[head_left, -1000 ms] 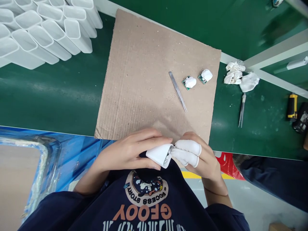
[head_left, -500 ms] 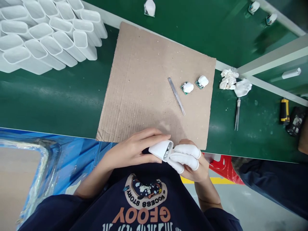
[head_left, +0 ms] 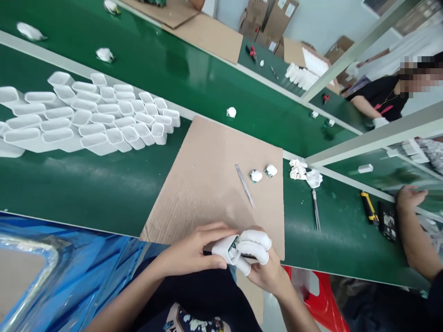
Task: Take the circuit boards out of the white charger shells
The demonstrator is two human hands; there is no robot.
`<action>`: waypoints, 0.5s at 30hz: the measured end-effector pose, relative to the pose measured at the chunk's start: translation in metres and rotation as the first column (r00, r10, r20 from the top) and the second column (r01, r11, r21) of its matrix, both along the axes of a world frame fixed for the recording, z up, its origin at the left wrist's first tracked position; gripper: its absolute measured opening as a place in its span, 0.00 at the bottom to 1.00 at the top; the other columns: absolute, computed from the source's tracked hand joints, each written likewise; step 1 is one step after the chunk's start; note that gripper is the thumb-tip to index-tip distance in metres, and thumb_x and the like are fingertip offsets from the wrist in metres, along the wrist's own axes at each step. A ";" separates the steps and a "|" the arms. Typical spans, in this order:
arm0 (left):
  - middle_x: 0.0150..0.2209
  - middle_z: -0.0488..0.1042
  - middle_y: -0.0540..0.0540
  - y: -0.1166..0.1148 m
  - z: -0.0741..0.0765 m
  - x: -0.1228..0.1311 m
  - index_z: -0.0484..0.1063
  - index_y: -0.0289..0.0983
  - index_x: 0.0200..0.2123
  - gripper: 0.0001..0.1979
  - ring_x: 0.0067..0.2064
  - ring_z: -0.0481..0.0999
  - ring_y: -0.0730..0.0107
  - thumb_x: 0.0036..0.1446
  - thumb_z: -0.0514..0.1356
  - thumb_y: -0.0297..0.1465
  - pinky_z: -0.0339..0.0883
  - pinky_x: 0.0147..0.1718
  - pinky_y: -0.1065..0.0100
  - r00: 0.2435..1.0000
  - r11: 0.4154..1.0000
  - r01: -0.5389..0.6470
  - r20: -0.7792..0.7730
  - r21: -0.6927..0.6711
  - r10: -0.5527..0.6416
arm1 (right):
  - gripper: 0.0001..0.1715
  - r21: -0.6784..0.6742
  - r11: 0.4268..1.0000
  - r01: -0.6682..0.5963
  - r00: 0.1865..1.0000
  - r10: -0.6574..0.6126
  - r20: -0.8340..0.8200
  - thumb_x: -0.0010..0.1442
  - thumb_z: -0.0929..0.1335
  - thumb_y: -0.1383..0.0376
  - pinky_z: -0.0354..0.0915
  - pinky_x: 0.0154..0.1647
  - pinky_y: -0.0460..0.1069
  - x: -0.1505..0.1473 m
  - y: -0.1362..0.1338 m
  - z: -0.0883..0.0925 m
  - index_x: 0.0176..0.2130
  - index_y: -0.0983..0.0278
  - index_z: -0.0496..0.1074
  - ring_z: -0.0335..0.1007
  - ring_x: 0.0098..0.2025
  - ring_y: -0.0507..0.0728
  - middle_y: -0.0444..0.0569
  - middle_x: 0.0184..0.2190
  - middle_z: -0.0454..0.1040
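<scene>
My left hand [head_left: 188, 253] is closed round a white plastic housing [head_left: 220, 251], a hollow tube whose open end faces right. At that mouth, the fingers of my right hand [head_left: 265, 263], several of them in white finger cots, are bent together on a small green-and-white circuit board [head_left: 233, 248]. The board sits partly inside the opening, and the fingertips hide some of it. Beyond my hands, metal tweezers [head_left: 245, 186] lie on a cardboard sheet [head_left: 204, 184]. To their right are two small green boards topped with white, one nearer [head_left: 256, 176] and one farther [head_left: 271, 170].
Many white housings [head_left: 104, 117] stand packed at the left. On the right lie crumpled white finger cots [head_left: 298, 169], a second pair of tweezers [head_left: 316, 210] and a yellow-black tool [head_left: 369, 207]. A shelf post [head_left: 374, 131] crosses there. A co-worker's arm [head_left: 413, 226] reaches in at right.
My view has tilted up, showing more of the bench and people beyond. Both hands remain together at the housing's mouth. A green part now shows there.
</scene>
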State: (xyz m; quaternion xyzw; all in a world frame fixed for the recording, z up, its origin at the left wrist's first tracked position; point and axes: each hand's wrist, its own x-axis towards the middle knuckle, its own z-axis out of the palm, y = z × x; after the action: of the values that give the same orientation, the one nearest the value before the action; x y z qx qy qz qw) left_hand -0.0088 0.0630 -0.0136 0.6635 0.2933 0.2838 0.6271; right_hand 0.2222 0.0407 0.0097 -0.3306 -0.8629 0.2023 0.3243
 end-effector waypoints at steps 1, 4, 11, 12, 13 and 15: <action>0.49 0.74 0.44 0.001 0.001 0.001 0.69 0.47 0.59 0.27 0.50 0.74 0.60 0.58 0.62 0.48 0.69 0.51 0.61 1.000 1.000 -0.014 0.013 -0.003 0.014 | 0.30 -0.039 0.999 -0.016 1.000 0.016 0.020 0.63 0.68 0.72 0.71 0.48 0.56 -0.001 0.006 0.005 0.62 0.63 0.59 0.67 0.52 0.61 0.59 0.51 0.69; 0.46 0.75 0.44 0.008 0.004 0.004 0.73 0.42 0.52 0.22 0.47 0.75 0.60 0.59 0.62 0.47 0.70 0.48 0.63 0.992 0.992 -0.123 -0.011 -0.006 0.123 | 0.29 -0.133 0.986 -0.103 0.983 0.122 0.139 0.65 0.66 0.71 0.70 0.53 0.55 -0.010 0.032 0.023 0.63 0.61 0.59 0.65 0.56 0.60 0.58 0.56 0.69; 0.36 0.80 0.48 0.027 0.003 -0.036 0.77 0.42 0.45 0.14 0.37 0.80 0.64 0.61 0.58 0.41 0.74 0.36 0.68 0.745 0.771 -0.584 -0.209 0.252 0.633 | 0.16 -0.176 0.981 0.085 0.971 -0.042 0.237 0.60 0.72 0.58 0.71 0.49 0.51 -0.013 0.139 0.027 0.47 0.58 0.73 0.74 0.45 0.55 0.48 0.45 0.77; 0.33 0.80 0.49 0.027 0.000 -0.055 0.79 0.42 0.40 0.14 0.34 0.79 0.64 0.60 0.58 0.42 0.74 0.33 0.68 0.619 0.647 -0.682 -0.202 0.341 0.759 | 0.16 -0.127 0.970 0.206 0.945 -0.163 0.283 0.60 0.72 0.56 0.71 0.49 0.52 -0.005 0.163 0.025 0.46 0.59 0.73 0.75 0.45 0.56 0.49 0.44 0.77; 0.33 0.81 0.49 0.026 -0.003 -0.077 0.79 0.42 0.34 0.14 0.33 0.80 0.63 0.59 0.59 0.44 0.74 0.31 0.68 0.477 0.508 -0.762 -0.184 0.402 0.860 | 0.17 -0.090 0.950 0.298 0.918 -0.259 0.302 0.61 0.71 0.56 0.71 0.50 0.53 0.004 0.188 0.023 0.47 0.61 0.73 0.75 0.46 0.57 0.51 0.45 0.77; 0.25 0.79 0.53 0.022 -0.013 -0.126 0.79 0.45 0.33 0.11 0.23 0.75 0.66 0.59 0.60 0.43 0.67 0.18 0.70 0.187 0.261 -0.831 -0.196 0.491 0.963 | 0.16 -0.026 0.884 0.466 0.839 -0.432 0.331 0.62 0.70 0.57 0.71 0.48 0.55 0.026 0.241 0.020 0.46 0.65 0.74 0.75 0.45 0.59 0.52 0.43 0.77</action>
State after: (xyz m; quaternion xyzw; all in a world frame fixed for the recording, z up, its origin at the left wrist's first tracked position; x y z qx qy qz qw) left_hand -0.1344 0.0848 -0.0266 0.4832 0.7245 0.4694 0.1457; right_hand 0.2484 0.2813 0.0297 -0.5684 -0.7898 0.1104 0.2024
